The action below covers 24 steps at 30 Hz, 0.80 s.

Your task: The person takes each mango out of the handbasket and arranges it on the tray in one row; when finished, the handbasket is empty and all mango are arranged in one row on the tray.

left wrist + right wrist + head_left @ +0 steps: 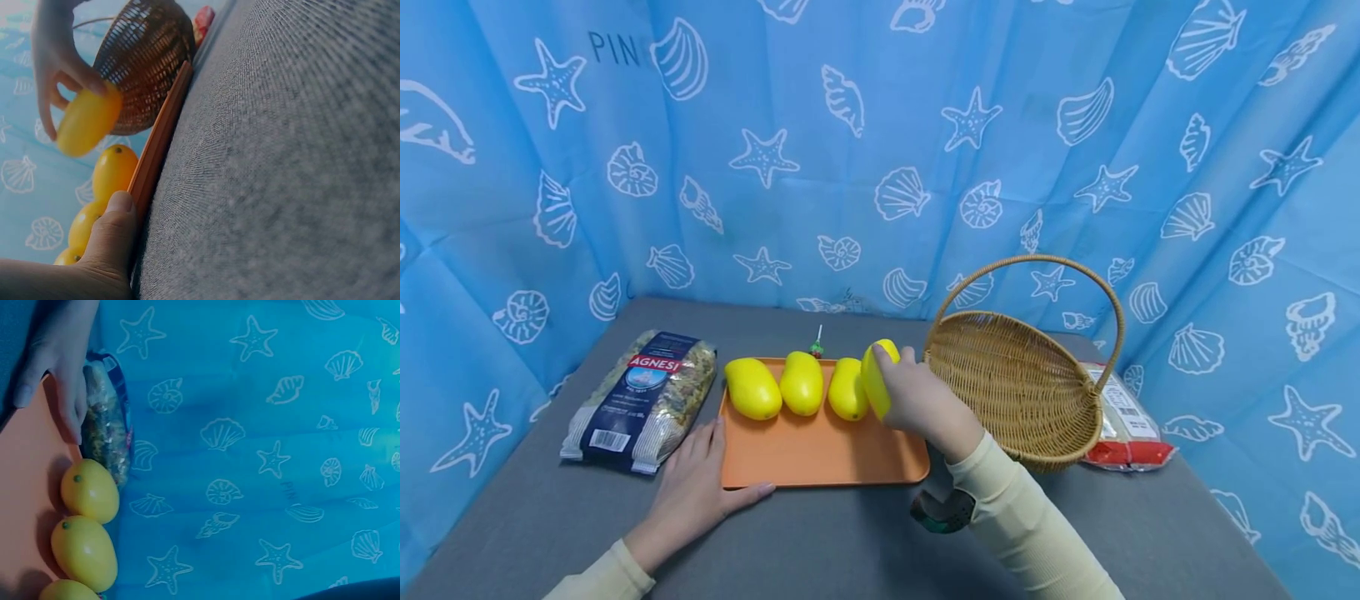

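My right hand (921, 396) grips a yellow mango (90, 122) and holds it raised over the right end of an orange tray (820, 454). Three more mangoes stand in a row along the tray's back: a left one (752, 389), a middle one (802, 383) and a right one (848, 390). My left hand (692, 483) rests at the tray's front left corner, fingers lying along the left side and thumb against the front edge. In the right wrist view these fingers look straight; the held mango is out of that view.
A wicker basket (1007, 383) with a tall handle stands right of the tray, a red and white packet (1127, 421) partly behind it. Left of the tray lies an AGNESI bag (643, 400). A small green and red thing on a white stick (817, 343) is behind the tray.
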{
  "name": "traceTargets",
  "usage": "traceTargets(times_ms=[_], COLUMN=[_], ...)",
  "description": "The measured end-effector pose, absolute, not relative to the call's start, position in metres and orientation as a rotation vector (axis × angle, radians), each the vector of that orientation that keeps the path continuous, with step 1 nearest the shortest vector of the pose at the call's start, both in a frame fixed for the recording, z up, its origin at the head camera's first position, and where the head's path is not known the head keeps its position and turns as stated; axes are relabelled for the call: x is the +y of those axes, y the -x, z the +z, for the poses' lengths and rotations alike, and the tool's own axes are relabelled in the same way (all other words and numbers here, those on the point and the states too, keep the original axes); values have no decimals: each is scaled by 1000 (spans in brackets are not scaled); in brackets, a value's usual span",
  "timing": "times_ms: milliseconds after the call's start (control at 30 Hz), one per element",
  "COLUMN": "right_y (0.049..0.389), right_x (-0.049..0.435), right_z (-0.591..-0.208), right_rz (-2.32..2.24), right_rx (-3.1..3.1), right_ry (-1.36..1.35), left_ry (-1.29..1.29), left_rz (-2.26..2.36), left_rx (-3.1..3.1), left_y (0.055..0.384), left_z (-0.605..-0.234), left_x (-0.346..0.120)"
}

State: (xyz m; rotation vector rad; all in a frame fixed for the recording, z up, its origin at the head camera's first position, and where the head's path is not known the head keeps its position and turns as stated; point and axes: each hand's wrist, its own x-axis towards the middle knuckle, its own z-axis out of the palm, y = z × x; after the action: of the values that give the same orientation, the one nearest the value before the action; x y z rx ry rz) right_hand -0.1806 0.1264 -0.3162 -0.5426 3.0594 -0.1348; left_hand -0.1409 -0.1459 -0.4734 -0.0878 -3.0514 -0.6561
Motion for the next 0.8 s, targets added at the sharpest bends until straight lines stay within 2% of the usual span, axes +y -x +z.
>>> traceTargets(times_ms=[333, 800], right_y=[189, 211], right_x=[112, 113], right_z=[-336, -356], right_rz=[-70, -205], right_rx=[3053, 2935], right_ry=[393, 255], left_ry=[106, 97], left_rz=[-644, -625], left_rx=[-3032, -3038], left_y=[140, 140], left_z=[-472, -473], left_x=[-148, -146])
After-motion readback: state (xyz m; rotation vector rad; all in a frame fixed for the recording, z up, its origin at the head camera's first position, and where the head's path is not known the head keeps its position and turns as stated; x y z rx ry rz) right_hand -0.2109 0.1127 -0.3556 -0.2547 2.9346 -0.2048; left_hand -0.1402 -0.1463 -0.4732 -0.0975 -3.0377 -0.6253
